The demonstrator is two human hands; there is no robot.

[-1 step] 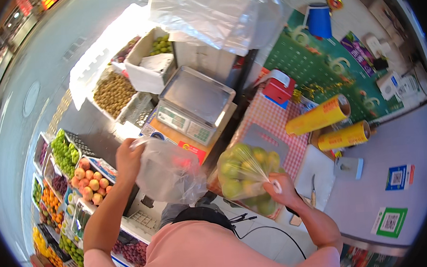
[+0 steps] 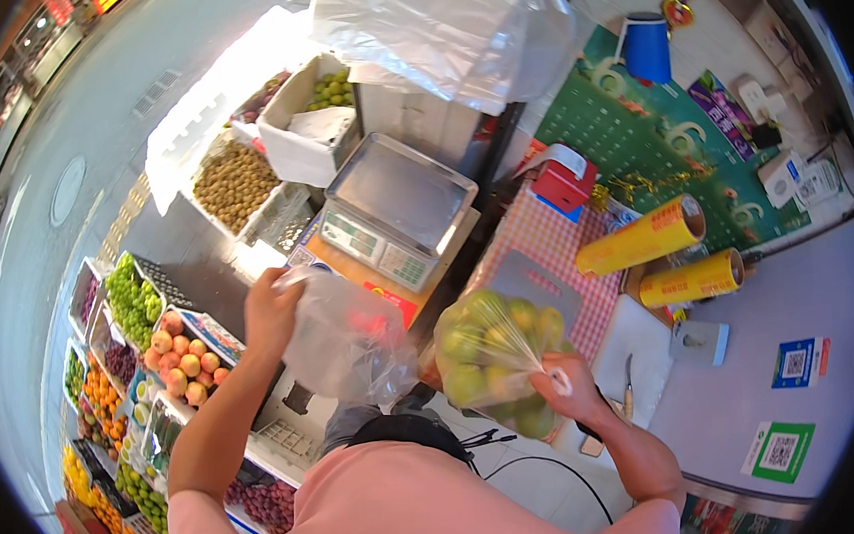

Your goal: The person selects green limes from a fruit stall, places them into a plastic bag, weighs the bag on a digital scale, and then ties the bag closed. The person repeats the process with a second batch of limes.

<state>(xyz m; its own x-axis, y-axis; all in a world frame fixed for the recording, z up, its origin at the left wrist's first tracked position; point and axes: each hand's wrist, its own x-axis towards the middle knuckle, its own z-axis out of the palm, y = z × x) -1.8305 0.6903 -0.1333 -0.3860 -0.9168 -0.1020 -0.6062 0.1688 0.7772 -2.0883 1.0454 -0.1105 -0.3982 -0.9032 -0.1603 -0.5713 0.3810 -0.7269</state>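
Note:
My right hand grips the twisted neck of a clear plastic bag filled with round green fruits, held over the edge of a red checked counter. To the left, at about the same height, my left hand holds up an empty clear plastic bag by its rim. This empty bag hangs just in front of a silver weighing scale with a bare pan. The two bags hang close together, and I cannot tell whether they touch.
Crates of fruit line the left: green grapes, peaches, small brown fruits and a white box. Two yellow rolls lie on the right by a red dispenser and a blue cup. A large plastic sheet hangs above.

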